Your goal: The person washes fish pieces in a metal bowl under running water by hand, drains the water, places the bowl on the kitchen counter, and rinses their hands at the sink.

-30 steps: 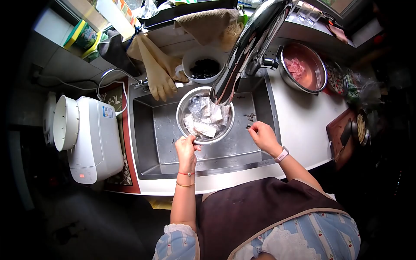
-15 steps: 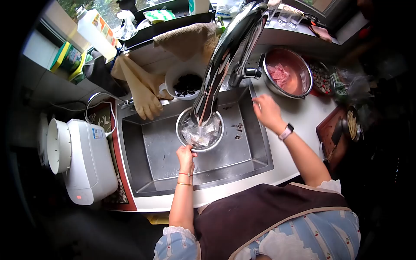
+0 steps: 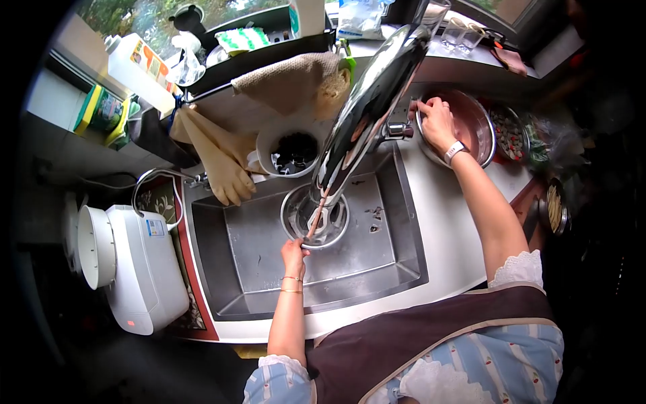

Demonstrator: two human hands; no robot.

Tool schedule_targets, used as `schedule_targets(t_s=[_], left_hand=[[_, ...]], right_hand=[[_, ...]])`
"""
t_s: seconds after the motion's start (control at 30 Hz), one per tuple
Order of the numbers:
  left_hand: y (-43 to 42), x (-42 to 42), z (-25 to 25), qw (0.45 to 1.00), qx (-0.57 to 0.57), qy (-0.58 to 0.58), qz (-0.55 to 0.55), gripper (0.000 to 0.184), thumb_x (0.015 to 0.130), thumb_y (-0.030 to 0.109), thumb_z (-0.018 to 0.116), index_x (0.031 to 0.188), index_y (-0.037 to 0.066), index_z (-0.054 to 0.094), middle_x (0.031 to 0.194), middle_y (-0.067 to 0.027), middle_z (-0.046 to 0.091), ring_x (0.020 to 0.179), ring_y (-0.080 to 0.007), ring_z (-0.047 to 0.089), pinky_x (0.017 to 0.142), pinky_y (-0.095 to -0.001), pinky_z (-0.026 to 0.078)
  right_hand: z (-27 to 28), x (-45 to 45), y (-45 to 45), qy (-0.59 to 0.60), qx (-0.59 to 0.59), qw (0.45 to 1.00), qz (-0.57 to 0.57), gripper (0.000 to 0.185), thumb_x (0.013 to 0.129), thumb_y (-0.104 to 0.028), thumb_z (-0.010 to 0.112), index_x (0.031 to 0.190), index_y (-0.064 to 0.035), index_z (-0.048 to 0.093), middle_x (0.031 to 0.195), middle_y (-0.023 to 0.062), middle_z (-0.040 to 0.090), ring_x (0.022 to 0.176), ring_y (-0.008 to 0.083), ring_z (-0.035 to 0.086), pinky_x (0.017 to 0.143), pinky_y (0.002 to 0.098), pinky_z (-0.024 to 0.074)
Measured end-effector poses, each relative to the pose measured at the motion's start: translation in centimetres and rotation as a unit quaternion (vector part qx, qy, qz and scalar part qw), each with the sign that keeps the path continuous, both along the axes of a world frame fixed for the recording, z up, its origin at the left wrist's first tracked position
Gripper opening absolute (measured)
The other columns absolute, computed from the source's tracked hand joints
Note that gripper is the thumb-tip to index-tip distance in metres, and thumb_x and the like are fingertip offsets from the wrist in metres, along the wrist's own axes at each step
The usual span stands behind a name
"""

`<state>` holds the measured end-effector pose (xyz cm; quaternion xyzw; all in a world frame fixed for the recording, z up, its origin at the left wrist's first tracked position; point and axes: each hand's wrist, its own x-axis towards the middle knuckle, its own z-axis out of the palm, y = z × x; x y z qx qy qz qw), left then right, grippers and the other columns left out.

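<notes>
My left hand (image 3: pixel 293 250) pinches the near rim of a round metal bowl (image 3: pixel 344 225) in the sink (image 3: pixel 269 269). Inside the bowl is something clear and glossy; whether it is only water I cannot tell. The chrome faucet (image 3: pixel 363 108) arches over this bowl, its spout end just above it. My right hand (image 3: pixel 439 124) is closed, fingers curled at the faucet lever (image 3: pixel 412 108), which it partly hides. Under that hand stands a larger metal bowl (image 3: pixel 490 145) with pinkish liquid; the hand covers part of its inside.
A white container (image 3: pixel 264 145) with dark pieces stands behind the sink. Rubber gloves (image 3: pixel 225 168) hang at the back left. A white appliance (image 3: pixel 145 269) is left of the sink. Right of the large bowl sit a dish of small pieces (image 3: pixel 505 131) and a cutting board (image 3: pixel 525 202).
My right hand has moved up and away from me, from above the counter to the faucet lever. My left hand stays on the bowl's rim. The bowl's contents look smoother and clearer.
</notes>
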<state>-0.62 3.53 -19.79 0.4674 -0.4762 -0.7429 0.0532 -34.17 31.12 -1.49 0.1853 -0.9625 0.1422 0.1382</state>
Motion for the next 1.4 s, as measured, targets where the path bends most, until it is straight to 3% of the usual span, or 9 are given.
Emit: schedule_targets(t_s=[0.17, 0.3, 0.5, 0.83, 0.93, 1.0, 1.17, 1.37, 1.4], left_hand=[[-0.2, 0.0, -0.1, 0.999, -0.001, -0.014, -0.03, 0.01, 0.08, 0.002, 0.051, 0.071, -0.001, 0.049, 0.061, -0.0072, 0.053, 0.04, -0.0123, 0.049, 0.038, -0.023, 0.044], [0.4, 0.6, -2.2, 0.999, -0.003, -0.021, -0.032, 0.014, 0.079, 0.004, 0.057, 0.068, 0.005, 0.049, 0.061, -0.0009, 0.048, 0.045, -0.0092, 0.046, 0.038, -0.0206, 0.043], [3.5, 0.0, -2.6, 0.992, 0.047, -0.062, -0.102, 0.008, 0.08, 0.005, 0.056, 0.074, 0.006, 0.052, 0.065, 0.0, 0.049, 0.052, -0.0087, 0.048, 0.044, -0.0201, 0.046], [8.5, -0.7, -6.8, 0.969, 0.139, -0.1, -0.179, 0.01, 0.083, 0.007, 0.057, 0.087, -0.001, 0.051, 0.073, -0.0073, 0.057, 0.05, -0.0149, 0.054, 0.045, -0.0246, 0.05], [8.4, -2.4, -4.7, 0.918, 0.059, -0.21, -0.33, 0.016, 0.082, 0.005, 0.056, 0.095, -0.003, 0.051, 0.081, -0.0131, 0.058, 0.062, -0.023, 0.058, 0.058, -0.032, 0.053], [8.9, -3.2, -4.0, 0.744, -0.571, -0.093, -0.335, 0.022, 0.079, 0.002, 0.054, 0.1, -0.004, 0.051, 0.092, -0.0205, 0.057, 0.084, -0.0332, 0.058, 0.078, -0.0389, 0.049], [10.5, -6.3, -6.0, 0.799, -0.465, -0.015, -0.381, 0.033, 0.078, 0.002, 0.053, 0.11, -0.006, 0.05, 0.102, -0.0239, 0.055, 0.094, -0.0358, 0.055, 0.081, -0.0402, 0.044], [10.0, -9.6, -5.8, 0.95, 0.128, -0.037, -0.283, 0.037, 0.088, 0.011, 0.051, 0.123, -0.002, 0.047, 0.1, -0.0057, 0.06, 0.089, -0.0123, 0.057, 0.078, -0.0248, 0.046], [9.5, -9.3, -5.5, 0.948, 0.144, -0.02, -0.283, 0.037, 0.089, 0.011, 0.049, 0.123, -0.002, 0.046, 0.104, -0.0069, 0.06, 0.09, -0.0123, 0.056, 0.08, -0.0254, 0.046]], right_hand=[[0.3, -1.6, -1.2, -0.016, 0.045, 0.999, 0.009, 0.037, 0.072, -0.006, 0.05, 0.099, -0.0238, 0.067, 0.101, 0.0086, 0.053, 0.095, 0.029, 0.049, 0.078, 0.041, 0.0422], [0.4, 4.1, -2.9, 0.126, -0.099, 0.987, 0.011, 0.027, 0.08, -0.014, 0.055, 0.105, -0.0042, 0.059, 0.096, 0.0134, 0.055, 0.091, 0.0315, 0.051, 0.077, 0.043, 0.0411], [-13.6, 19.7, -5.5, -0.359, -0.288, 0.886, 0.053, 0.026, 0.081, -0.013, 0.052, 0.099, 0.0026, 0.062, 0.091, 0.022, 0.063, 0.088, 0.0371, 0.06, 0.08, 0.0413, 0.0474], [-22.4, 23.0, -3.5, -0.422, -0.229, 0.875, -0.058, 0.055, 0.074, -0.002, 0.054, 0.125, 0.0102, 0.039, 0.13, 0.0282, 0.04, 0.123, 0.0395, 0.037, 0.106, 0.0373, 0.0284], [-25.4, 23.5, -5.1, -0.39, -0.25, 0.88, -0.107, 0.069, 0.074, -0.003, 0.059, 0.134, 0.0082, 0.026, 0.135, 0.0277, 0.033, 0.125, 0.0385, 0.034, 0.107, 0.0367, 0.0261], [-25.1, 23.2, -5.9, -0.461, -0.278, 0.834, -0.122, 0.081, 0.072, -0.007, 0.066, 0.137, 0.0065, 0.019, 0.137, 0.0282, 0.029, 0.127, 0.0377, 0.031, 0.108, 0.0367, 0.0231], [-25.7, 22.9, -6.8, -0.439, -0.213, 0.85, -0.196, 0.079, 0.064, -0.011, 0.073, 0.13, 0.0021, 0.032, 0.121, 0.0289, 0.045, 0.114, 0.0396, 0.044, 0.098, 0.041, 0.0351], [-26.8, 22.8, -5.0, -0.38, -0.296, 0.846, -0.227, 0.032, 0.074, -0.001, 0.056, 0.106, 0.0045, 0.055, 0.092, 0.0237, 0.063, 0.088, 0.0372, 0.061, 0.077, 0.0403, 0.0489], [-26.9, 23.1, -4.5, -0.441, -0.425, 0.746, -0.261, 0.032, 0.076, 0.001, 0.054, 0.107, 0.005, 0.055, 0.096, 0.0209, 0.063, 0.091, 0.0334, 0.061, 0.08, 0.0374, 0.0483]])
